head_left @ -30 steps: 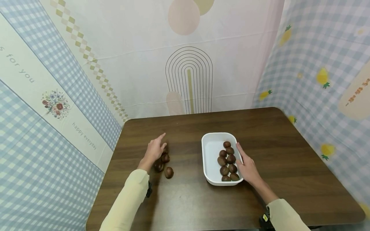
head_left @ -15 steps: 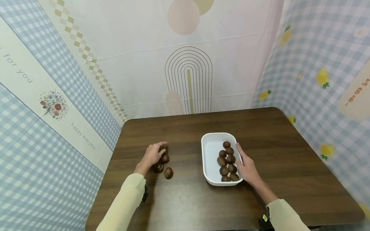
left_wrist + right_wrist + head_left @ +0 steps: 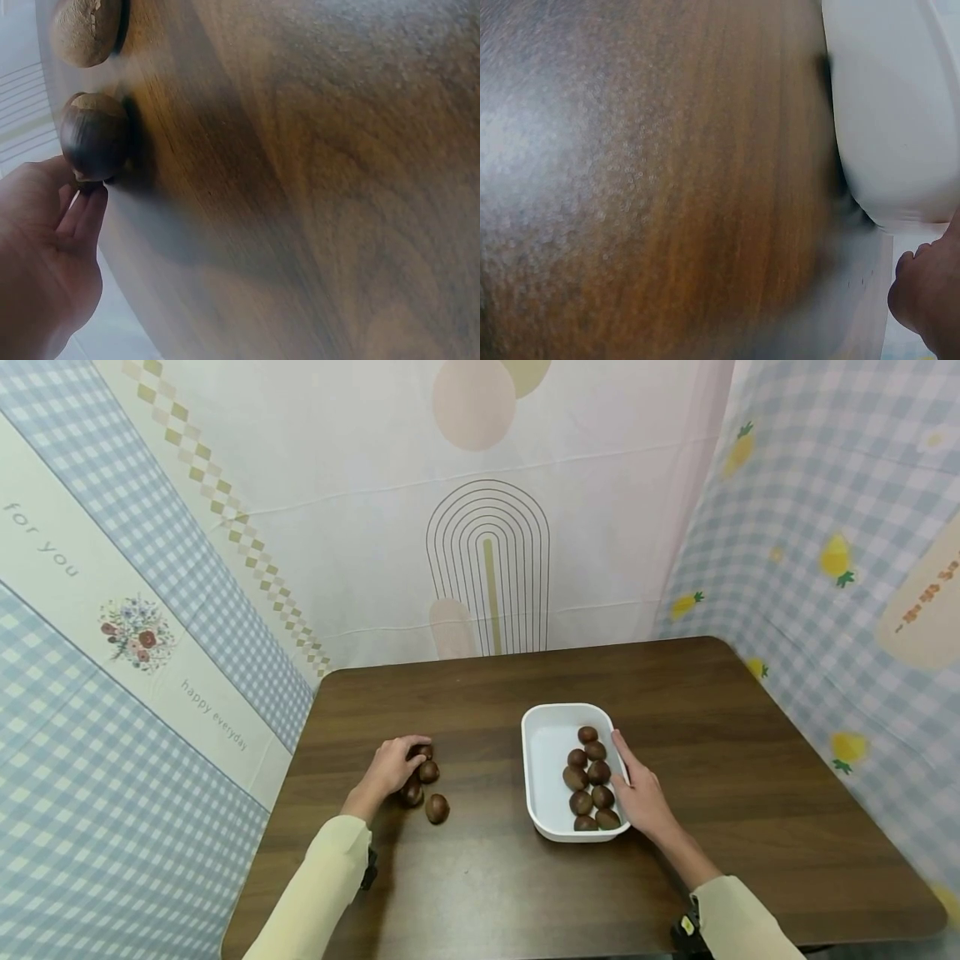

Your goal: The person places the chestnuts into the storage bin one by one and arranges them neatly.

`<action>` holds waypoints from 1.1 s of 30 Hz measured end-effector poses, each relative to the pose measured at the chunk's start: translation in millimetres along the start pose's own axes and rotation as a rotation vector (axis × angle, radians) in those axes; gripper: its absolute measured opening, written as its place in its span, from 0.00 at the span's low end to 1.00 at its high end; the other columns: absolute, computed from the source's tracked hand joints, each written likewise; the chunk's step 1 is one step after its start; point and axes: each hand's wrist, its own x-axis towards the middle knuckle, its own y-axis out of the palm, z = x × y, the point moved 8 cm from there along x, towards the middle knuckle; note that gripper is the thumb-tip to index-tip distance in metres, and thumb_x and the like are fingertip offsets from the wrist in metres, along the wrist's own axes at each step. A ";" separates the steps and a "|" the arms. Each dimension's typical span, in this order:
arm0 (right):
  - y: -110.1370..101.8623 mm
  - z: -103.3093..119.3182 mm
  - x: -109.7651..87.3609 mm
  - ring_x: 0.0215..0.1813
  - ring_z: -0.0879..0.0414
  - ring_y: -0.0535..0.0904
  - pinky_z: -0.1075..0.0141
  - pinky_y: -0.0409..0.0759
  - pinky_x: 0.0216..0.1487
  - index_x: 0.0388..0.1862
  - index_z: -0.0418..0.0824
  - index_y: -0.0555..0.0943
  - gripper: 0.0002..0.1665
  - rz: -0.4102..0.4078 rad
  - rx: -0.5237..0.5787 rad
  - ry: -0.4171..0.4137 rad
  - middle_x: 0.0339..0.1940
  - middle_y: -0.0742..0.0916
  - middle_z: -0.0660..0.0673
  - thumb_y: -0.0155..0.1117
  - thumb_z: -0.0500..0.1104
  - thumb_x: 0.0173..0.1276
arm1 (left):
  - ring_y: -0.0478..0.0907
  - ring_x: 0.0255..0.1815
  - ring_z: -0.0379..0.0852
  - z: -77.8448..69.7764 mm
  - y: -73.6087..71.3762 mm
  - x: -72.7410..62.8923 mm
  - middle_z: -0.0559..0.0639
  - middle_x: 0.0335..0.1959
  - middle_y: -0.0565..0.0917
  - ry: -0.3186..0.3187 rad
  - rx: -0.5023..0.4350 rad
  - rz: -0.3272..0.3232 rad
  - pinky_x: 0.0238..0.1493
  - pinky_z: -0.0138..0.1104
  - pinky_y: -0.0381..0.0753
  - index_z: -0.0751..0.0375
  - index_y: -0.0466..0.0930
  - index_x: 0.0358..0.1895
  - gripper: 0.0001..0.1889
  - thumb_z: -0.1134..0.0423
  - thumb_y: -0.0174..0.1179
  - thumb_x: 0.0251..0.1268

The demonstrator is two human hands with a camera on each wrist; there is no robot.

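Note:
At the left of the table, my left hand [image 3: 390, 766] has thumb and fingertips around the farthest chestnut [image 3: 426, 751] of a small group. In the left wrist view that chestnut is mostly hidden behind a glossy brown chestnut [image 3: 96, 142] with a tan patch. Closer to me lie a dark chestnut [image 3: 411, 793], partly behind the hand, and a lighter brown chestnut [image 3: 437, 808]. My right hand [image 3: 640, 792] grips the right rim of a white rectangular container [image 3: 546, 768], thumb over the edge and fingers along the outer wall. Several chestnuts [image 3: 576, 777] lie along the container's right half.
Everything stands on a dark wooden table [image 3: 480, 893] with rounded corners. A printed white cloth [image 3: 360, 543] hangs behind it, and blue checked cloths [image 3: 810, 635] close off both sides. Bare wood lies between the loose chestnuts and the container.
My left hand, earlier with its index finger stretched out beyond the chestnuts, has drawn back and curled around the farthest one. My right hand and the container stay in place.

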 end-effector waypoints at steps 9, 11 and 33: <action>0.7 -1.0 -0.2 0.81 0.33 0.62 0.36 0.66 0.74 0.88 0.44 0.57 0.44 0.009 0.003 0.006 0.86 0.62 0.37 0.52 0.29 0.76 | 0.80 0.66 0.66 1.1 -2.9 -1.6 0.63 0.63 0.85 0.012 0.016 0.002 0.66 0.59 0.78 0.59 0.84 0.66 0.18 0.66 0.65 0.77; 0.6 -1.1 -0.4 0.81 0.33 0.62 0.36 0.66 0.74 0.88 0.44 0.57 0.43 0.008 0.007 0.006 0.86 0.62 0.37 0.52 0.29 0.76 | 0.80 0.65 0.66 0.0 -5.0 -1.2 0.63 0.62 0.85 0.014 0.017 0.004 0.65 0.58 0.78 0.59 0.85 0.65 0.17 0.66 0.66 0.77; 0.5 -3.4 2.2 0.83 0.34 0.58 0.37 0.60 0.78 0.89 0.46 0.55 0.45 0.030 0.012 0.021 0.87 0.60 0.40 0.52 0.30 0.76 | 0.85 0.59 0.55 -46.0 -26.3 38.2 0.56 0.58 0.88 0.048 -0.067 0.019 0.60 0.48 0.84 0.62 0.83 0.67 0.19 0.63 0.66 0.78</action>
